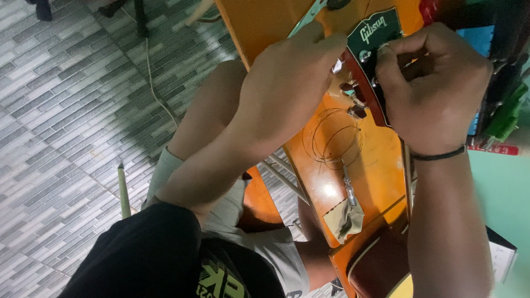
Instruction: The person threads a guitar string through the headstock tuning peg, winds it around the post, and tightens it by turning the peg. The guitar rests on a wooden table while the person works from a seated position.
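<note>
A guitar headstock (369, 41), dark-faced with a red edge and tuning pegs, lies across an orange wooden table (265, 22). My left hand (290, 83) is closed at the headstock's left side by the tuning pegs (350, 88). My right hand (430, 83), with a black band at the wrist, is curled over the headstock's right side, fingers pinched at a peg. What each hand grips is hidden by the fingers. A coil of thin guitar string (331, 135) rests on the table below the headstock.
A small metal tool (349, 187) and a soiled cloth (343, 221) lie on the table. The guitar body (381, 265) shows at the bottom. Grey patterned floor tiles (66, 110) lie left, with a thin cord (152, 83). Green and blue items (505, 110) stand at right.
</note>
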